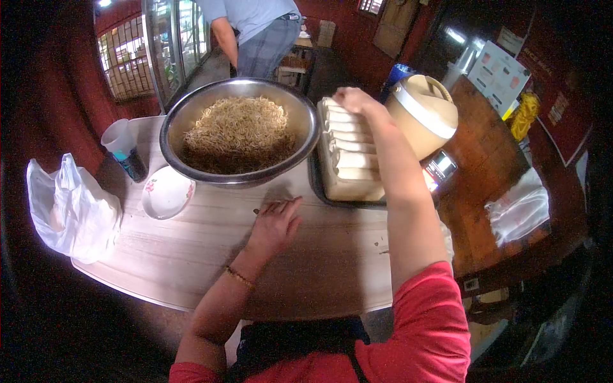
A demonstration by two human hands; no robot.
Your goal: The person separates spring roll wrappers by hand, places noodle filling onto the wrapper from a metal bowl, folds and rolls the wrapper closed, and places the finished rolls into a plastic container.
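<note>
Pale, uncooked-looking spring rolls (355, 159) are stacked in rows on a dark tray (348, 203) to the right of centre. At the far end of the stack is my right hand (354, 100), its fingers curled down around the end of a roll. My left hand (278, 220) rests on the light wooden table (306, 262), fingers stretched out and holding nothing. Just beyond it stands a large steel bowl (167, 153) with a heap of brownish, stringy food (242, 131), like noodles or bean sprouts. My right forearm hides part of the stack.
On the left are a flowered white dish (168, 203), a plastic cup (124, 150) and a white plastic bag (73, 207). A beige drinks jug (421, 115) and a phone (440, 167) lie to the right. Behind the table, a person (258, 35) bends over.
</note>
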